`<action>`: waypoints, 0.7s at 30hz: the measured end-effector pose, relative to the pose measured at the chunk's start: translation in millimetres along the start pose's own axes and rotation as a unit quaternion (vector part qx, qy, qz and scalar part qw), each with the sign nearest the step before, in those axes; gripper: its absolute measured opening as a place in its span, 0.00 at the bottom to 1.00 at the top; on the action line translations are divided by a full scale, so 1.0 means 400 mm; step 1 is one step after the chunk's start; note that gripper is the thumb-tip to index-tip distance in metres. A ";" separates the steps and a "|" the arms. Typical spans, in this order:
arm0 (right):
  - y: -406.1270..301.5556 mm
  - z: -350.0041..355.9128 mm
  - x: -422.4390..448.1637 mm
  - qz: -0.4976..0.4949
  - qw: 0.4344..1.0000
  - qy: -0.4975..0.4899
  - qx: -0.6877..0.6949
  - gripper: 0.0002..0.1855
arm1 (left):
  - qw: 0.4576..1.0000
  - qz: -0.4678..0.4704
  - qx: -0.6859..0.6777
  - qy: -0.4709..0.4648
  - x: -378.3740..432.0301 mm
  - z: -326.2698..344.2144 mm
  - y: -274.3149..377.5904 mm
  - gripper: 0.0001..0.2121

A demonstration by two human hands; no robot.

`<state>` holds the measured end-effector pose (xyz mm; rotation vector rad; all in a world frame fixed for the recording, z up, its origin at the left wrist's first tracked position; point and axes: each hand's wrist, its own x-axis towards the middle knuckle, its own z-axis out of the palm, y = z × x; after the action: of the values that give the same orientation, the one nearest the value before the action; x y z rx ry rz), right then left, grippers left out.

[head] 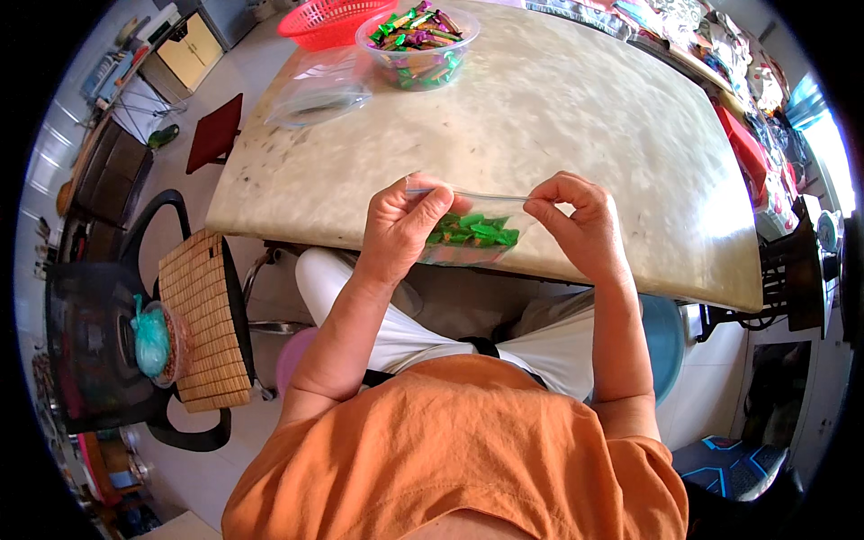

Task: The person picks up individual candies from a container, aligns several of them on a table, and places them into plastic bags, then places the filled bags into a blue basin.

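Note:
A clear zip-lock plastic bag [466,255] holding several green-wrapped candies [476,231] hangs between my hands at the near edge of the table. My left hand [408,226] grips the left end of its zip strip, thumb on top. At the right end of the strip, my right hand [574,219] pinches it between thumb and forefinger. Farther back on the table stands a clear plastic bowl [418,61] full of candies in green, purple and gold wrappers. Beside it lie flat clear plastic bags [320,101].
A red plastic basket [324,27] stands at the back left of the marble-patterned table [540,115]. Left of me is a chair with a bamboo seat mat [202,324], bearing a tub with a knotted teal bag [150,337]. A blue round stool [661,344] is at the right.

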<state>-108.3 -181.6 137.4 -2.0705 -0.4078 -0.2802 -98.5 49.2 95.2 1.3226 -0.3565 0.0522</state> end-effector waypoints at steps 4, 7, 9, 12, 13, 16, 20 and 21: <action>0.028 -0.005 0.022 -0.037 0.998 0.041 -0.014 0.04 | 1.000 0.008 0.005 0.008 0.029 0.011 -0.013 0.07; 0.050 0.002 0.039 -0.066 0.995 0.077 -0.006 0.04 | 0.999 0.021 0.026 0.013 0.062 0.004 -0.041 0.06; 0.055 0.009 0.035 -0.033 0.996 0.074 0.030 0.04 | 0.998 0.035 0.052 0.014 0.068 -0.005 -0.050 0.06; 0.069 0.018 0.016 0.045 0.997 -0.001 0.056 0.03 | 0.996 0.000 0.082 0.018 0.051 -0.028 -0.084 0.05; 0.094 0.026 0.007 0.074 0.991 -0.015 0.107 0.03 | 0.996 -0.013 0.090 0.015 0.046 -0.031 -0.096 0.05; 0.151 0.057 0.000 0.166 0.959 -0.058 0.220 0.04 | 0.996 -0.049 0.071 0.023 0.037 -0.036 -0.124 0.05; 0.114 0.082 -0.010 0.060 0.996 0.059 -0.012 0.07 | 0.989 -0.139 0.053 0.002 0.052 -0.057 -0.116 0.07; 0.091 0.086 -0.013 -0.041 0.988 0.108 -0.099 0.10 | 0.986 -0.158 0.049 -0.003 0.057 -0.059 -0.112 0.08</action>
<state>-97.5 -170.0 89.6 -2.1902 -0.3446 -0.6091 -60.9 56.6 55.1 1.4629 -0.1458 -0.2029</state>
